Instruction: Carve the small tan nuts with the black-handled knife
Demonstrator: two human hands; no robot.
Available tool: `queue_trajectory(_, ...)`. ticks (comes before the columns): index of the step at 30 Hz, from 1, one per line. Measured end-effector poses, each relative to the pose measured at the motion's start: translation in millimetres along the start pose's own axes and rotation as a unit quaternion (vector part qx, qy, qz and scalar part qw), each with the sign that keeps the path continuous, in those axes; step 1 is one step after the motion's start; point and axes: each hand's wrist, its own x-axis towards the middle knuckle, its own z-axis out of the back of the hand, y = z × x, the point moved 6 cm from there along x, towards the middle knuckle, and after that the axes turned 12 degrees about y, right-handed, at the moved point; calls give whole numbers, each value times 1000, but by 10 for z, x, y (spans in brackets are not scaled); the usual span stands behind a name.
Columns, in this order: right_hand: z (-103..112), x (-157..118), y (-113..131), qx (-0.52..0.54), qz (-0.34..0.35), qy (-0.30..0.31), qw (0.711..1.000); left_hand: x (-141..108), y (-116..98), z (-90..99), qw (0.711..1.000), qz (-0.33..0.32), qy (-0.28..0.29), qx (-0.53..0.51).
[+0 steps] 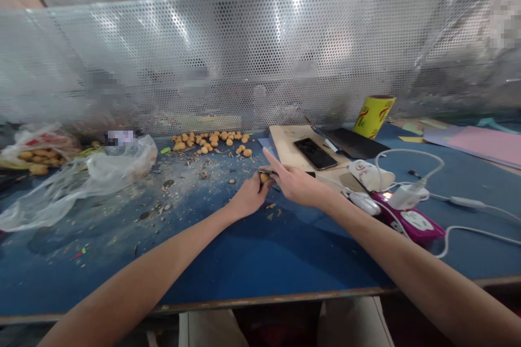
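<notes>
My left hand (250, 195) is closed around a small, round, tan potato (264, 178) above the middle of the blue table. Against it, my right hand (296, 184) grips a knife with its index finger stretched forward. The knife's black handle (310, 174) sticks out behind the palm, and its thin blade (268, 169) lies at the top of the potato, partly hidden by my fingers. Beyond my hands, a loose pile of similar small potatoes (214, 141) lies near the perforated metal screen. Brown scraps and crumbs (163, 209) are scattered to the left.
Plastic bags (118, 165) stand at left, one with potatoes. To the right are a phone (315, 153) on a board, a yellow roll (372, 116), a magenta power strip (419, 223) with white cables, and coloured sheets (484, 143). The perforated screen (244, 54) closes off the back.
</notes>
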Motion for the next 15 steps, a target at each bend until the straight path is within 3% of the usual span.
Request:
queue_trajectory(5,41,-30,-19,-18,-25,-12,999,-13,3,37,999,28,-11,-9)
queue_trajectory(10,-31,-28,-33,4,-20,-2,1000,-22,-39,12,1000,9,11,0)
queue_trajectory(15,-14,-30,-64,1,-20,-16,1000,-14,-13,37,1000,17,-6,-9)
